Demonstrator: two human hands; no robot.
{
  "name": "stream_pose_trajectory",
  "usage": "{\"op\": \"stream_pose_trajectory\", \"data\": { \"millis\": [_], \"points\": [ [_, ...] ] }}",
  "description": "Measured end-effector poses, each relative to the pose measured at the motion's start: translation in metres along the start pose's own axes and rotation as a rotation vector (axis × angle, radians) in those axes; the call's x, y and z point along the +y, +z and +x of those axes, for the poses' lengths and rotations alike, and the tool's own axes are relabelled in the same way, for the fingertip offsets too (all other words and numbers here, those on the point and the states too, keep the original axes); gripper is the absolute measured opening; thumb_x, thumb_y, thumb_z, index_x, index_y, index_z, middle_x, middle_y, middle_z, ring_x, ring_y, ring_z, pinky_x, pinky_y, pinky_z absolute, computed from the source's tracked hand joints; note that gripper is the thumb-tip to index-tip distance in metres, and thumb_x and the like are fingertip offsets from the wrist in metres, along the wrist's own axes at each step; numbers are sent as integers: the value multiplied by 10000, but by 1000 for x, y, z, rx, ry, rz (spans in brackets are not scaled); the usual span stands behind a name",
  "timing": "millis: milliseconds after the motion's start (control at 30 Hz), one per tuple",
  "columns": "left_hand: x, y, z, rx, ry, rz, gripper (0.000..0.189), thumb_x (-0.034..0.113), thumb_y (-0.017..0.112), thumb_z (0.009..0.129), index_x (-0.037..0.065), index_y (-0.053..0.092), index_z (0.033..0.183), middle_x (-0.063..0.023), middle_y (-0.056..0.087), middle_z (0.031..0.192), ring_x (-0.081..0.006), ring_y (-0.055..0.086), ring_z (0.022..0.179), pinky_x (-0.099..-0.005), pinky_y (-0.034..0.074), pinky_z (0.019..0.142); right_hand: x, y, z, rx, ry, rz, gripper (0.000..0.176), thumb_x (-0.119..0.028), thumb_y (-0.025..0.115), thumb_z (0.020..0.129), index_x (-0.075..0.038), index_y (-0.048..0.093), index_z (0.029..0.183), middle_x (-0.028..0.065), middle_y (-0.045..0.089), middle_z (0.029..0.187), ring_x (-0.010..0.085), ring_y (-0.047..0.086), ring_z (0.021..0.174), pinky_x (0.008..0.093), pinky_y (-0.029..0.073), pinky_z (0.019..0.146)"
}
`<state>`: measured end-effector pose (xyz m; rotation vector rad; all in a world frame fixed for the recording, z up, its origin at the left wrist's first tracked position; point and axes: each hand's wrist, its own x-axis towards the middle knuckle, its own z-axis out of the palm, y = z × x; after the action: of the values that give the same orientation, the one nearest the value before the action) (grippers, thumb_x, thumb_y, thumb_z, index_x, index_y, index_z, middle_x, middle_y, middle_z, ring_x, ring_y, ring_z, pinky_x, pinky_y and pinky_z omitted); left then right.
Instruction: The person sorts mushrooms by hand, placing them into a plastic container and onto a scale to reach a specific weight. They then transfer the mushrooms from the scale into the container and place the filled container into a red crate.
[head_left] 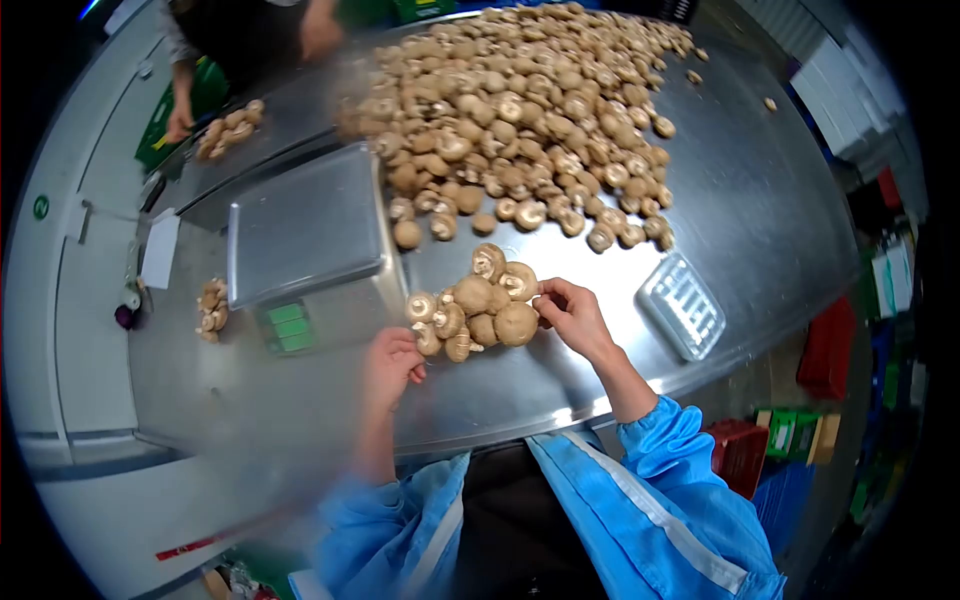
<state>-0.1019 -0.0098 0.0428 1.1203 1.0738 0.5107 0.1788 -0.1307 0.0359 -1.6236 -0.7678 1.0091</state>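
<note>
A heap of brown mushrooms (474, 296), caps and pale stems facing different ways, sits on the steel table in front of me. At its right edge is my right hand (574, 316), thumb and forefinger closed on the rim of a mushroom (517, 324). My left hand (396, 360) is on the opposite side, its fingers curled in against the small mushrooms at the left end; whatever it may hold is hidden. To the right of my right hand lies a clear plastic tray (684, 306), tilted in this view.
A large mushroom pile (530, 110) covers the far part of the steel table (770, 200). On the left stands a box (310, 225) with a metal top and green panel. Beyond it, another person's hand (180, 122) is near some mushrooms (230, 130). More mushrooms (212, 308) lie left.
</note>
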Motion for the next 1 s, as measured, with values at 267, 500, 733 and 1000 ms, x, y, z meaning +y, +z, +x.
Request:
{"op": "stream_pose_trajectory", "data": {
  "millis": [267, 500, 733, 1000],
  "points": [
    [65, -142, 36, 159, 154, 57, 244, -79, 595, 773, 21, 569, 994, -48, 620, 684, -131, 587, 484, -236, 460, 399, -67, 135, 85, -148, -150, -66, 199, -133, 649, 899, 43, 652, 992, 101, 678, 746, 160, 673, 606, 296, 535, 548],
    [93, -216, 104, 244, 124, 171, 222, -97, 587, 793, 3, 556, 988, -31, 598, 649, -110, 565, 453, -228, 425, 368, -106, 203, 136, -202, -120, -286, 195, -120, 594, 897, 53, 648, 967, 161, 681, 707, 229, 683, 552, 354, 537, 562],
    [116, -232, 124, 250, 41, 212, 206, -10, 610, 867, -6, 589, 1071, -36, 616, 715, -103, 567, 462, -220, 421, 385, -110, 220, 148, -156, -133, -443, 234, -117, 571, 902, 22, 687, 1050, 188, 696, 759, 282, 695, 616, 410, 554, 656],
    [133, -253, 113, 382, 623, 879, 545, 209, 705, 856, 20, 525, 1334, -203, 531, 1345, -329, 536, 1232, -398, 458, 1001, -89, 195, 163, 107, -369, -303, 232, -78, 633, 890, -7, 660, 1109, 105, 664, 949, 211, 658, 784, 320, 529, 639]
  ]
}}
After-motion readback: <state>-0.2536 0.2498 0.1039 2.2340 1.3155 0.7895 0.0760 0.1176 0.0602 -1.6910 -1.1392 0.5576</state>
